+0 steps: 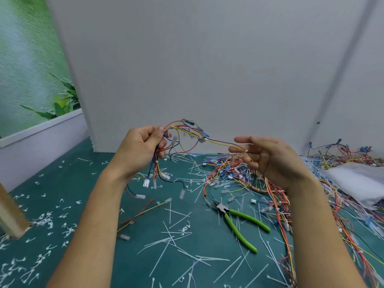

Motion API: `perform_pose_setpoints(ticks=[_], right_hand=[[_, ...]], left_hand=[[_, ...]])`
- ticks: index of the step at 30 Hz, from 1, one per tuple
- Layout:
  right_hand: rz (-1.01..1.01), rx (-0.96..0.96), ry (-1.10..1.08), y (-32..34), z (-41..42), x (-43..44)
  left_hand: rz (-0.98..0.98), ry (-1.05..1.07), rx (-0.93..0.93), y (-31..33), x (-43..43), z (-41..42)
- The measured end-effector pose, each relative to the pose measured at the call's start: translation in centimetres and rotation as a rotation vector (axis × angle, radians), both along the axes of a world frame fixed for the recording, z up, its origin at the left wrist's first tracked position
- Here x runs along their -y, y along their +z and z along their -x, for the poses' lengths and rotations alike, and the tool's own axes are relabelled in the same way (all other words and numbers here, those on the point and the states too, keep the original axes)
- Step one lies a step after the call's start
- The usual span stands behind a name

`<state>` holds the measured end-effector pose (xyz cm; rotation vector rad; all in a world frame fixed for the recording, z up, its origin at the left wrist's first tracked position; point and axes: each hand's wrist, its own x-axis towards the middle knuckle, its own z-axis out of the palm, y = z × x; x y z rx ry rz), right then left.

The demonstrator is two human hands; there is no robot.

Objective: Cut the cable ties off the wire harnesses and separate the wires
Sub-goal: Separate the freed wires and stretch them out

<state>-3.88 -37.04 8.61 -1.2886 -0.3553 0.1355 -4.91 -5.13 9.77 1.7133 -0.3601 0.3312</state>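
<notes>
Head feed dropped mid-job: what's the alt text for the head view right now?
Both hands hold one wire harness above the green table: left hand grips the bundle, right hand holds its trailing wires. Green-handled cutters lie below among cut ties.

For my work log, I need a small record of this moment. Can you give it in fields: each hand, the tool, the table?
left: left hand grips the multicoloured wire harness
right: right hand pinches its yellow wires near a small white cable tie
tool: green-handled cutters lie on the mat, unheld
table: dark green mat littered with cut white tie pieces; tangled wire pile at right
</notes>
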Motion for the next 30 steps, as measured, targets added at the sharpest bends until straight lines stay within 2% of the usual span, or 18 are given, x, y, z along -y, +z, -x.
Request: perform_pose_setpoints(ticks=[10, 14, 17, 19, 22, 24, 26, 28, 30], right_hand=[[0.007, 0.057, -0.115, -0.1, 0.0, -0.8], [0.262, 0.165, -0.099, 0.2, 0.4, -1.1], [0.436, 0.265, -0.066, 0.6, 1.0, -3.4], [0.468, 0.347, -0.044, 0.4, 1.2, -6.1], [0.417, 0.362, -0.096, 0.1, 1.4, -7.9], [0.326, 0.264, -0.059, 0.2, 1.4, -7.4], [0.112, 0.098, -0.022, 0.3, 1.3, -7.1], [-0.122, -0.044, -0.085, 0.8, 0.8, -6.6], [-0.404, -0.117, -0.088, 1.4, 0.2, -5.7]], left_hand=[[0.01, 0.027, 0.022, -0.2, -0.5, -0.4], [0.026, 0.044, 0.038, 0.2, 0.3, 0.2], [-0.028, 0.051, 0.14, 0.7, 2.3, 1.3], [-0.081, 0.022, 0.218, 0.7, 4.3, 2.1], [-0.138, 0.04, 0.279, 0.2, 6.8, 2.6], [-0.106, 0.097, 0.303, -0.1, 7.5, 2.4], [-0.064, 0.212, 0.352, -0.2, 7.5, 2.2], [0.009, 0.298, 0.409, 0.0, 7.1, 2.1], [0.132, 0.263, 0.427, 0.4, 6.4, 2.1]])
